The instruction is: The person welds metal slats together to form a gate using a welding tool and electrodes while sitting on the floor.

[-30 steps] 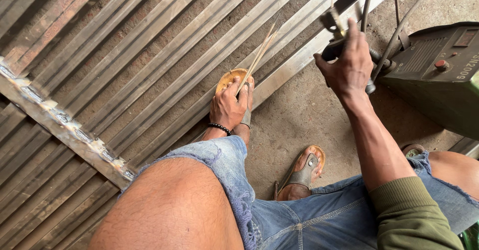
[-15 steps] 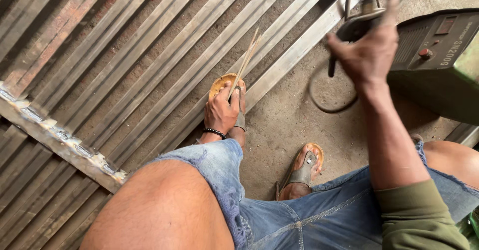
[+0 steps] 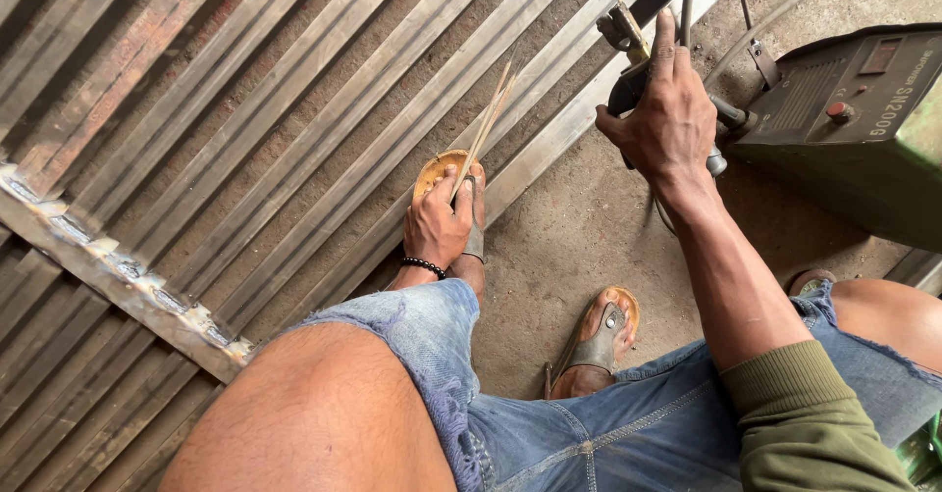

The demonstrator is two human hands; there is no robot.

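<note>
My left hand (image 3: 439, 223) rests low by my sandalled foot (image 3: 461, 183) and grips a few thin welding rods (image 3: 488, 119) that point up and to the right. A black bead bracelet (image 3: 423, 265) circles that wrist. My right hand (image 3: 665, 119) is raised at the upper right and closed around the dark handle of an electrode holder (image 3: 628, 36), whose metal clamp jaws stick out above the fingers. A cable runs from it toward the welding machine (image 3: 854, 119).
A frame of long parallel steel bars (image 3: 294, 139) lies on the concrete floor, with a welded cross bar (image 3: 118, 276) at the left. My other sandalled foot (image 3: 599, 340) stands on the concrete. My bare knee and torn jeans (image 3: 432, 355) fill the foreground.
My right hand has come down and to the left with the electrode holder, nearer the steel bars. The left hand stays by the foot with the rods.
</note>
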